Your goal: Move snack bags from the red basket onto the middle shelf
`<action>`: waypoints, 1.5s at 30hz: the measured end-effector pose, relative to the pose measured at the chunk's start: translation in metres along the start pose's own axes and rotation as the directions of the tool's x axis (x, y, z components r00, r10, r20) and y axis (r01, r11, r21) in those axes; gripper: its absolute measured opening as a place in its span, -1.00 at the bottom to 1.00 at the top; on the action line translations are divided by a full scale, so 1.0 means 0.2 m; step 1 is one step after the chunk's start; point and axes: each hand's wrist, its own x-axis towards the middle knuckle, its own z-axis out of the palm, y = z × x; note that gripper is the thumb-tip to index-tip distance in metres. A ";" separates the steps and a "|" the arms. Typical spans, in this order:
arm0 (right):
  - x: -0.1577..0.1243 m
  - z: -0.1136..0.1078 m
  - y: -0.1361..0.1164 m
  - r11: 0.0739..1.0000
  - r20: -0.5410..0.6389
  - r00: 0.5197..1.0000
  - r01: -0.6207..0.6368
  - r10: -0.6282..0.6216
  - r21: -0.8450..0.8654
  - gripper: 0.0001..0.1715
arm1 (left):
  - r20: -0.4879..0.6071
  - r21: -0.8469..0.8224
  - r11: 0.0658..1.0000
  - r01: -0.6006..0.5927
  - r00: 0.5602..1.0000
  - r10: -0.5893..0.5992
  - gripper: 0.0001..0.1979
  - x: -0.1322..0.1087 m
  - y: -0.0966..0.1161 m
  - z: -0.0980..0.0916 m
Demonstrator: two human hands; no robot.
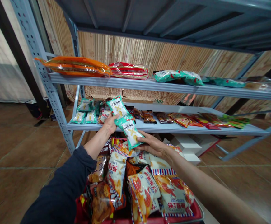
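My left hand (pixel 110 123) is closed on the lower end of a white and teal snack bag (pixel 117 107), which tilts upward in front of the lower shelf. Overlapping it, a second snack bag (pixel 131 133) of the same kind hangs lower and to the right. My right hand (pixel 152 143) grips that one by its right edge, thumb on the front, other fingers partly behind it. Under both hands stands a red basket (pixel 198 211) filled with chip bags (pixel 142 186). Similar teal bags (pixel 91 116) lie on the left end of the lower shelf.
A blue-grey metal rack (pixel 126 81) spans the view. Its middle shelf bears an orange packet (pixel 77 67), a red striped packet (pixel 128 71) and teal bags (pixel 178 76). Brown and red packets (pixel 179 119) line the lower shelf (pixel 242 131). White boxes (pixel 188 144) sit beneath.
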 end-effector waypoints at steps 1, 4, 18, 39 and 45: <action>0.00 0.00 0.01 1.000 -0.006 1.000 0.002 -0.002 -0.020 -0.39 | 0.003 -0.007 1.000 -0.002 1.000 0.002 -0.68 0.00 0.00 0.01; 0.01 0.01 0.02 0.999 -0.033 0.999 -0.007 0.006 -0.039 -0.47 | -0.015 -0.035 0.999 0.041 0.999 -0.042 -0.84 -0.01 0.02 0.02; -0.02 0.00 0.01 0.987 -0.014 0.997 -0.083 0.082 -0.139 -0.38 | -0.208 0.002 0.997 0.077 0.975 -0.075 -0.81 0.09 0.12 -0.04; -0.04 0.00 0.00 0.985 0.016 0.995 -0.091 0.094 -0.146 -0.44 | -0.459 0.076 0.992 -0.102 0.880 0.126 -0.95 0.25 0.28 -0.01; 0.00 -0.02 -0.03 0.995 -0.051 0.997 -0.061 0.057 -0.077 -0.56 | -0.322 0.069 0.996 -0.053 0.944 0.072 -0.90 0.26 0.33 0.02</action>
